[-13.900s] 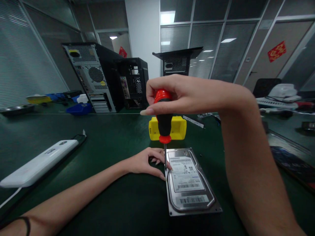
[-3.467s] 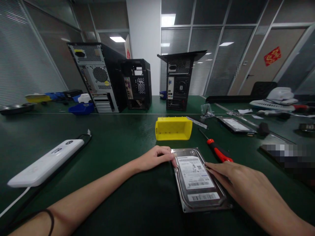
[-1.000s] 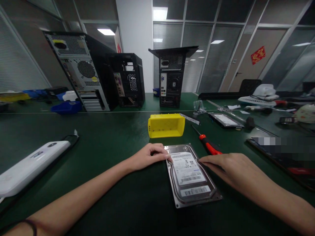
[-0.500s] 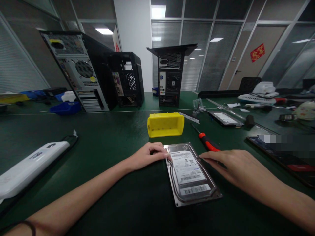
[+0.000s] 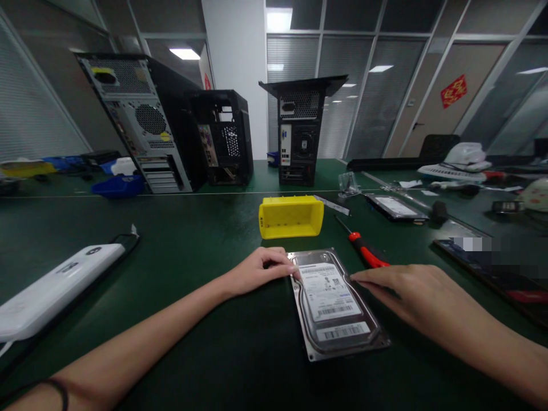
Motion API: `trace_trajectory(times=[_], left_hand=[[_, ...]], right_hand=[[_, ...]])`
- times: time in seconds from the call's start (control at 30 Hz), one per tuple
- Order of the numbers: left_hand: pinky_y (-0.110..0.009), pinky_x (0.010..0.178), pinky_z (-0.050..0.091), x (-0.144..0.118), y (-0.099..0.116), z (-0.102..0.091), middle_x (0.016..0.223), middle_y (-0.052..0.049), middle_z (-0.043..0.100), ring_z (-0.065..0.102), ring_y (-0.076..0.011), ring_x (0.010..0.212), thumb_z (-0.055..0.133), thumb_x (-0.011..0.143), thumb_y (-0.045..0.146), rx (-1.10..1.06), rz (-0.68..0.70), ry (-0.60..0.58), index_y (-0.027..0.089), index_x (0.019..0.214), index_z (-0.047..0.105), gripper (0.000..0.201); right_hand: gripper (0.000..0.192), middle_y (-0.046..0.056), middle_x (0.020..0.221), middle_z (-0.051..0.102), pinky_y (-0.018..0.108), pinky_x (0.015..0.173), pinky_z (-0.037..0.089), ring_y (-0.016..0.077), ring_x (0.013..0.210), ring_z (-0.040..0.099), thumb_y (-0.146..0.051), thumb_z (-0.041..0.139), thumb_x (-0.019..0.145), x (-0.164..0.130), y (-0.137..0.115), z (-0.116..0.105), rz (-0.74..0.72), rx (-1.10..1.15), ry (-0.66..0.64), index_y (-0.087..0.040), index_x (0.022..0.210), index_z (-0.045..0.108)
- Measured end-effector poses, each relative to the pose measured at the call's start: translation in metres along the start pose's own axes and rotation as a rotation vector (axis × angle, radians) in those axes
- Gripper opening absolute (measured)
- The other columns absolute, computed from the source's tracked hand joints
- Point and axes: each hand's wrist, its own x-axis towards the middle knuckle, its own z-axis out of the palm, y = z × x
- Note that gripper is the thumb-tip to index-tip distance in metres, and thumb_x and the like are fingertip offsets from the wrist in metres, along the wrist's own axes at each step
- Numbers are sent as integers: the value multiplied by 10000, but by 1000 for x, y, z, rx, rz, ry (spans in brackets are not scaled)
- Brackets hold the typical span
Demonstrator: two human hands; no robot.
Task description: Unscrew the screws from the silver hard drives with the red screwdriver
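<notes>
Hard drive [image 5: 333,302]: lying flat, label up, on the green table [image 5: 205,240] right in front of the person, between both hands.
Left hand [image 5: 257,273]: fingers curled loosely, tips resting on the drive's near-left top corner; touching it, not gripping it.
Right hand [image 5: 411,294]: lying flat and relaxed, fingers stretched toward the drive's right edge, tips at or just beside it; nothing held.
Doing it well: my read is the drive is being steadied, so light, even pressure on the metal edges looks best, with fingers kept off the label.
Arm pose: both forearms low over the table, coming in from either side, wrists down.
Screwdriver [image 5: 366,254]: red handle, lying on the table just beyond the right hand, apart from it.
Yellow bin [image 5: 291,217]: open side toward the person, just behind the drive.
Further out: computer cases [image 5: 171,125] standing at the back.
</notes>
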Motion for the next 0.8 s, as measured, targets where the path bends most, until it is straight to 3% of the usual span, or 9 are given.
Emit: trace_trajectory(times=[0.1, 0.4, 0.6, 0.7, 0.8], left_hand=[[-227, 648, 352, 0, 2, 0, 756, -1, 493, 472, -116, 719, 530, 870, 278, -15, -8, 0, 166, 859, 715, 216], [-231, 651, 356, 0, 3, 0, 764, -2, 494, 474, -118, 724, 527, 871, 274, -18, -6, -8, 172, 863, 715, 214], [-232, 646, 354, 0, 2, 0, 757, 1, 491, 469, -119, 715, 538, 861, 278, -14, -26, 0, 170, 860, 716, 208], [-235, 656, 356, 0, -1, -1, 768, -1, 497, 473, -121, 729, 531, 865, 281, -15, -13, -1, 176, 867, 715, 211], [-235, 656, 354, 0, -3, -1, 776, -2, 499, 474, -122, 734, 526, 869, 284, -15, -1, -7, 184, 873, 714, 213]], right_hand=[[270, -31, 900, 704, 351, 604, 567, 174, 694, 682, -273, 465, 858, 0, 0, -1, 35, -32, 23, -321, 1080, 611], [307, -60, 997, 687, 289, 614, 568, 145, 771, 683, -288, 403, 897, 3, -1, -2, -35, -9, -35, -359, 1138, 578], [307, -44, 942, 701, 262, 561, 558, 138, 684, 682, -273, 425, 889, 3, -3, -1, -55, -28, -21, -352, 1141, 581], [317, -24, 968, 696, 300, 588, 569, 167, 719, 685, -279, 423, 888, 0, 7, -4, -50, -59, 86, -325, 1163, 572], [342, 30, 1043, 673, 354, 612, 573, 216, 771, 680, -301, 417, 882, 0, 34, -1, 19, -153, 238, -273, 1189, 565]])
